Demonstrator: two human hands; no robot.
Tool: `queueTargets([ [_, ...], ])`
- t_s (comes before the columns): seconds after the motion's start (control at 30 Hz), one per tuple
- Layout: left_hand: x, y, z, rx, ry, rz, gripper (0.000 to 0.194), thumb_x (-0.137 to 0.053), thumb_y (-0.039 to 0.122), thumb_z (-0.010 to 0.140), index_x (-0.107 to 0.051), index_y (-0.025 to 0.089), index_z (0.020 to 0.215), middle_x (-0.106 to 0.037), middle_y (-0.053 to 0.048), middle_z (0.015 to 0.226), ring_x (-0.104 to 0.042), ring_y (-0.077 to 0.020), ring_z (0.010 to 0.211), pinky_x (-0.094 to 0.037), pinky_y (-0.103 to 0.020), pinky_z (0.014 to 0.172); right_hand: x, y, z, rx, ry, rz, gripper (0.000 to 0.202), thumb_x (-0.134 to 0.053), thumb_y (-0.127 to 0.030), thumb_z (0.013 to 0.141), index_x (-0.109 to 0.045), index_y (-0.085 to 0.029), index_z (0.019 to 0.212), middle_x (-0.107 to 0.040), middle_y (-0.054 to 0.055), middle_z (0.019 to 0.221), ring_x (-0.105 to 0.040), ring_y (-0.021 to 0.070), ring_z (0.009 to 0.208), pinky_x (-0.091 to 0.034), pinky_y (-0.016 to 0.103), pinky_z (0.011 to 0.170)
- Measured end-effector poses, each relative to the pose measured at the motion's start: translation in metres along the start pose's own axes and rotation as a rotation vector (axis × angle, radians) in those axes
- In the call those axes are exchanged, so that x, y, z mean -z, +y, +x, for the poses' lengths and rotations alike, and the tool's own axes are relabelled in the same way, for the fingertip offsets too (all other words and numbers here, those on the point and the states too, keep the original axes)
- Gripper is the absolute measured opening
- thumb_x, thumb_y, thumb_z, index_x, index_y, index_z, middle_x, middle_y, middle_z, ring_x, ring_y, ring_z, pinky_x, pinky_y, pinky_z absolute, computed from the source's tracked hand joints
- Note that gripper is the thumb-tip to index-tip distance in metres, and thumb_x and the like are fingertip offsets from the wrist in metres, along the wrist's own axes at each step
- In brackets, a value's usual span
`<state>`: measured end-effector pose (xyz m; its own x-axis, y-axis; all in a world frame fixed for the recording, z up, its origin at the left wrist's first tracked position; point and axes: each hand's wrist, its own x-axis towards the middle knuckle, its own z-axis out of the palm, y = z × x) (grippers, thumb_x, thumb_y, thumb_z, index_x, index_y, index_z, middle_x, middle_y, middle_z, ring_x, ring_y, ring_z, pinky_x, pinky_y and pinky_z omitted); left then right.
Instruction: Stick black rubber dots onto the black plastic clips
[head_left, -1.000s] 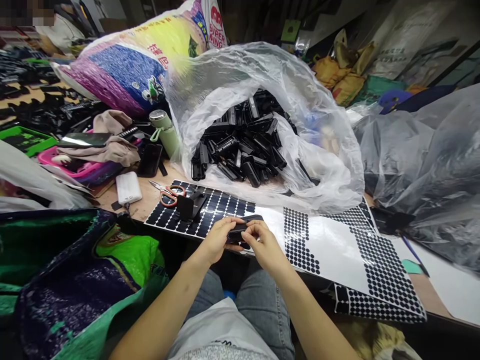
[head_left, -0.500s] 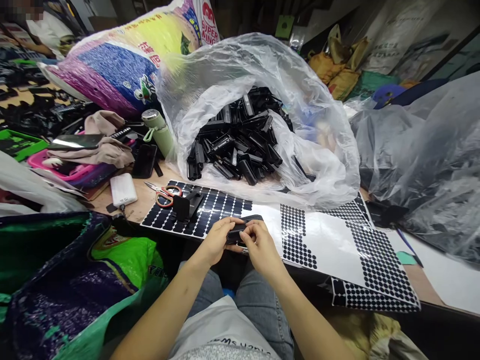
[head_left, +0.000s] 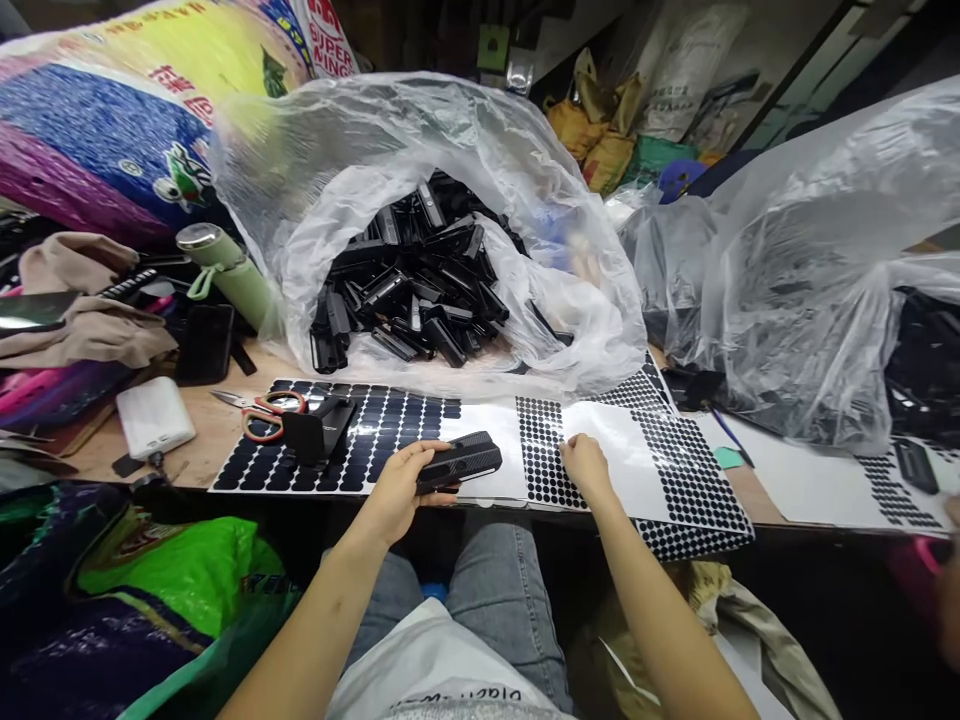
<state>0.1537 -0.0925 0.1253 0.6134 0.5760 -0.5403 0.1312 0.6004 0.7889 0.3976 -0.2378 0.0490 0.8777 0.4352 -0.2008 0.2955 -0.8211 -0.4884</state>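
Observation:
My left hand (head_left: 401, 490) is closed around one end of a black plastic part (head_left: 469, 457), long and flat with a patterned upper face, held over the front edge of the table. My right hand (head_left: 587, 468) is on the sheet of small round black stickers (head_left: 541, 455), its fingers curled and pressed together at the right edge of the dots. Whatever is between those fingertips is too small to make out. Left of my hands, a black folding stand (head_left: 319, 432) rests on a sheet of larger black stickers (head_left: 390, 425), beside orange-handled scissors (head_left: 271, 415).
Behind the sheets lies a clear plastic bag (head_left: 600, 300) with many black parts (head_left: 427, 280) in its mouth. A green flask (head_left: 229, 275), a phone (head_left: 204, 343) and a white power bank (head_left: 155, 418) are at left. Another plastic bag (head_left: 795, 320) stands at right.
My right hand has left the black part and moved right to the small round stickers. My left hand still holds the part, now tilted outward. The view has turned to the right.

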Motion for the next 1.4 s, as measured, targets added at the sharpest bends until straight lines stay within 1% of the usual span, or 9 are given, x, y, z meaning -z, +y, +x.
queueTargets([
  [0.2,-0.006,0.001,0.001,0.021,0.001,0.008,0.019,-0.052,0.025,0.081,-0.059,0.014,0.095,-0.065,-0.01,0.088,-0.067,-0.0205,0.066,-0.055,-0.027,0.049,0.0,-0.001,-0.006,-0.008,-0.047,0.047,0.017,-0.044,-0.024,0.078,-0.057,-0.014,0.08,-0.061,0.015,0.083,-0.056,0.0258,0.079,-0.037,0.033,0.065],
  [0.37,-0.01,0.001,0.001,0.023,-0.01,0.036,0.022,-0.062,0.026,0.076,-0.057,0.014,0.093,-0.063,-0.009,0.091,-0.066,-0.019,0.067,-0.056,-0.026,0.052,0.013,-0.051,-0.057,0.2,-0.253,0.42,0.024,-0.042,-0.042,0.081,-0.052,-0.02,0.08,-0.057,0.003,0.074,-0.052,0.0171,0.066,-0.04,0.029,0.061],
  [0.47,-0.014,0.0,0.0,0.015,-0.013,0.031,0.019,-0.06,0.025,0.077,-0.057,0.014,0.092,-0.062,-0.007,0.088,-0.066,-0.0178,0.067,-0.056,-0.026,0.051,0.012,-0.086,-0.091,0.4,-0.319,0.581,0.018,-0.045,-0.037,0.081,-0.05,-0.021,0.076,-0.055,0.003,0.082,-0.051,0.0159,0.074,-0.041,0.03,0.069],
  [0.57,-0.016,-0.001,-0.001,-0.027,-0.002,0.021,0.018,-0.061,0.025,0.076,-0.058,0.015,0.092,-0.061,-0.005,0.085,-0.065,-0.0167,0.068,-0.056,-0.027,0.051,0.007,-0.104,-0.109,0.46,-0.282,0.582,0.014,-0.044,-0.029,0.081,-0.047,-0.02,0.07,-0.052,0.004,0.091,-0.05,0.0163,0.081,-0.04,0.032,0.076],
  [1.0,-0.021,-0.004,-0.003,-0.077,0.032,-0.007,0.021,-0.063,0.025,0.074,-0.058,0.015,0.092,-0.061,-0.004,0.081,-0.064,-0.0155,0.065,-0.056,-0.026,0.049,-0.004,-0.103,-0.117,0.478,-0.172,0.52,0.012,-0.042,-0.024,0.083,-0.046,-0.021,0.072,-0.048,0.006,0.093,-0.049,0.0173,0.081,-0.042,0.035,0.074],
  [1.1,-0.015,-0.004,-0.001,-0.066,0.068,-0.002,0.021,-0.061,0.024,0.075,-0.057,0.015,0.093,-0.062,-0.005,0.079,-0.064,-0.0157,0.062,-0.055,-0.026,0.048,-0.01,-0.105,-0.105,0.508,-0.069,0.455,0.008,-0.048,-0.029,0.081,-0.045,-0.021,0.079,-0.048,0.005,0.089,-0.048,0.0183,0.082,-0.042,0.034,0.073],
  [1.17,-0.008,-0.003,0.0,-0.065,0.083,0.002,0.02,-0.06,0.024,0.076,-0.056,0.015,0.093,-0.063,-0.005,0.079,-0.065,-0.0162,0.062,-0.055,-0.026,0.049,-0.016,-0.115,-0.081,0.528,0.008,0.397,0.016,-0.049,-0.034,0.081,-0.045,-0.02,0.086,-0.049,0.006,0.091,-0.048,0.0186,0.085,-0.041,0.032,0.074],
  [1.3,0.003,0.001,-0.005,-0.108,0.082,0.006,0.021,-0.062,0.027,0.076,-0.057,0.016,0.093,-0.064,-0.006,0.083,-0.066,-0.0174,0.068,-0.056,-0.028,0.056,-0.036,-0.165,-0.008,0.524,0.04,0.06,0.019,-0.037,-0.03,0.089,-0.043,-0.017,0.1,-0.051,0.011,0.107,-0.046,0.0181,0.103,-0.036,0.03,0.086],
  [1.4,0.008,0.004,-0.011,-0.124,0.079,0.012,0.025,-0.065,0.033,0.073,-0.06,0.016,0.091,-0.064,-0.006,0.085,-0.065,-0.018,0.072,-0.056,-0.028,0.059,-0.052,-0.206,0.032,0.47,0.024,-0.013,0.029,-0.049,-0.024,0.083,-0.041,-0.01,0.107,-0.051,0.02,0.112,-0.046,0.025,0.107,-0.035,0.035,0.086],
])
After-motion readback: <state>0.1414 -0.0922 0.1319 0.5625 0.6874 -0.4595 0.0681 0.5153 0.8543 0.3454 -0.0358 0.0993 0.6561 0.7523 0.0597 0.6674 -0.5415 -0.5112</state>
